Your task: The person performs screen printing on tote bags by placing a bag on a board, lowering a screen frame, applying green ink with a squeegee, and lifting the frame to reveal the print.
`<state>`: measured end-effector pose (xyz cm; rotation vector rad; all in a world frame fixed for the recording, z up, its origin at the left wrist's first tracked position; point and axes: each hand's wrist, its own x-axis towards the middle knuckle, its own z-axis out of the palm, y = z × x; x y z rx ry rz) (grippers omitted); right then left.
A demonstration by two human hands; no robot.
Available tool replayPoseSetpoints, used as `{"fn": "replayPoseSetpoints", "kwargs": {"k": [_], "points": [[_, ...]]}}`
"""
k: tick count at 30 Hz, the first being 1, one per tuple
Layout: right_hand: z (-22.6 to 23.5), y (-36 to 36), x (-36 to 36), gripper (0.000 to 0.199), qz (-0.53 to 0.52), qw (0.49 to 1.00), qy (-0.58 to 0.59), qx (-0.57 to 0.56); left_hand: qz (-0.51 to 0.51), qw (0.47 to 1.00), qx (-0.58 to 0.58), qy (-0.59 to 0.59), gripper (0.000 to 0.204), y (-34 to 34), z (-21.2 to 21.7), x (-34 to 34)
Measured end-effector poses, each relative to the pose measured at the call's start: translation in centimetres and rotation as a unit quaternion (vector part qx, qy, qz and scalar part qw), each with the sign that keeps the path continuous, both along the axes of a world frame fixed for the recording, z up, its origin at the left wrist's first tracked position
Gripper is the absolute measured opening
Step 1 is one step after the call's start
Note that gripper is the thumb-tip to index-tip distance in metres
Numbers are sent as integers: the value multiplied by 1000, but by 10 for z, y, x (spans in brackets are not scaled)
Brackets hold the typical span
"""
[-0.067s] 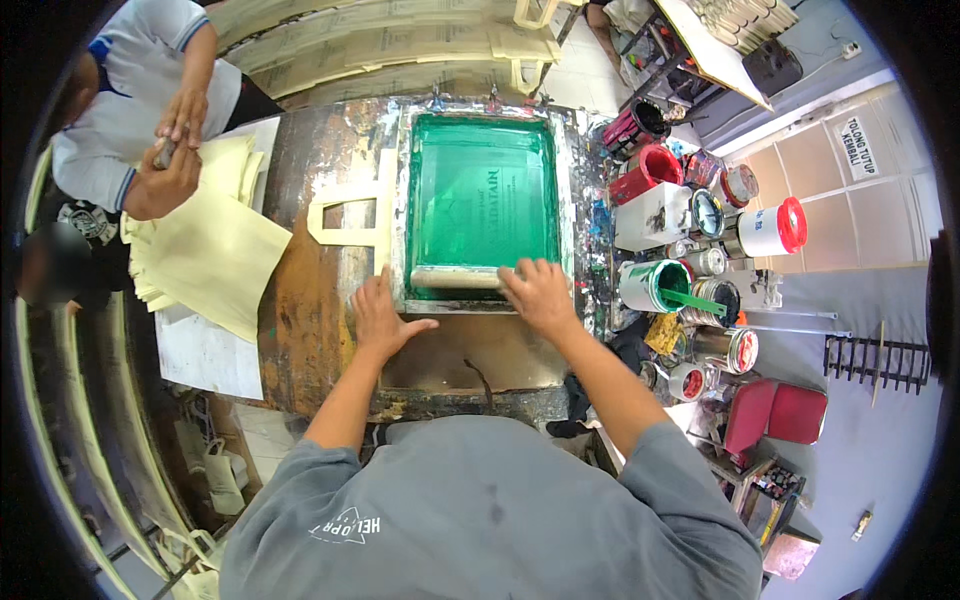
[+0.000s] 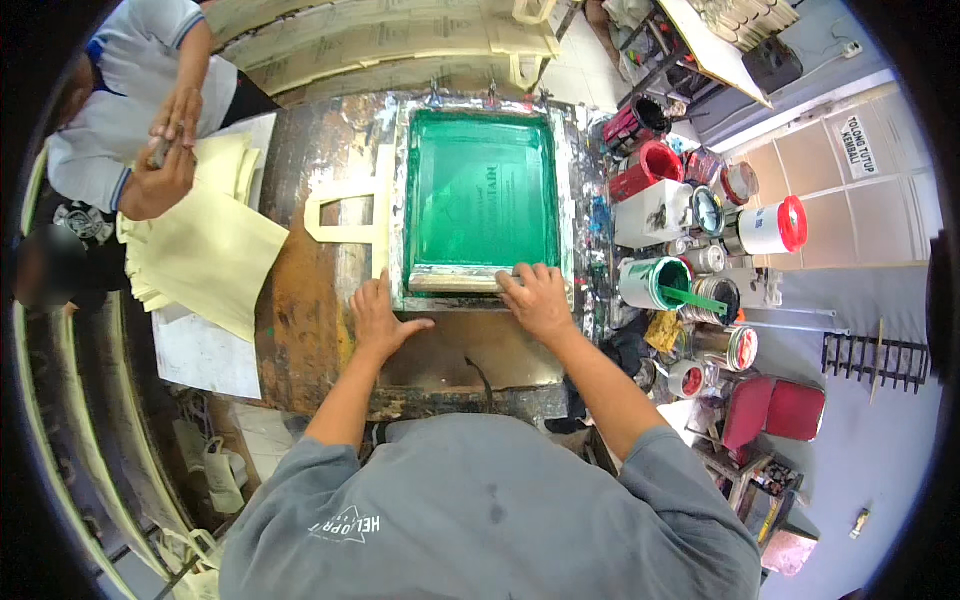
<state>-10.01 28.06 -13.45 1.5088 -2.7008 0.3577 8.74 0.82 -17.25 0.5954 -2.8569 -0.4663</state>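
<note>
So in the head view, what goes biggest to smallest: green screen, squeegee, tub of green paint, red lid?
1. Green screen
2. Squeegee and tub of green paint: too close to rank; the squeegee looks longer, the tub taller, but the right hand covers one end
3. Red lid

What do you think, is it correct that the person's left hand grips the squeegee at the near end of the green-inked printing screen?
Not quite: the head view shows the right hand gripping the squeegee at the near end of the green-inked printing screen. The left hand is spread open beside it.
</note>
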Motion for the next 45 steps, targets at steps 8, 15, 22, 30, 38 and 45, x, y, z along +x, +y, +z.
{"fn": "replayPoseSetpoints", "kwargs": {"k": [8, 15, 22, 30, 38, 45], "points": [[47, -8, 32, 42, -74, 997, 38, -2, 55, 990, 109, 65, 99, 3, -7, 7], [151, -47, -44, 45, -89, 973, 182, -111, 75, 883, 335, 319, 91, -3, 115, -61], [225, -87, -106, 48, -71, 953, 224, -192, 175, 906, 246, 296, 76, 8, 37, -43], [257, -112, -140, 63, -92, 954, 207, -197, 251, 962, 62, 84, 59, -11, -46, -46], [253, -97, -135, 63, -118, 960, 194, -166, 315, 934, 123, 111, 42, 2, -61, -59], [262, -102, -145, 65, -106, 972, 154, -143, 185, 899, 333, 218, 33, -84, 31, -119]]}}
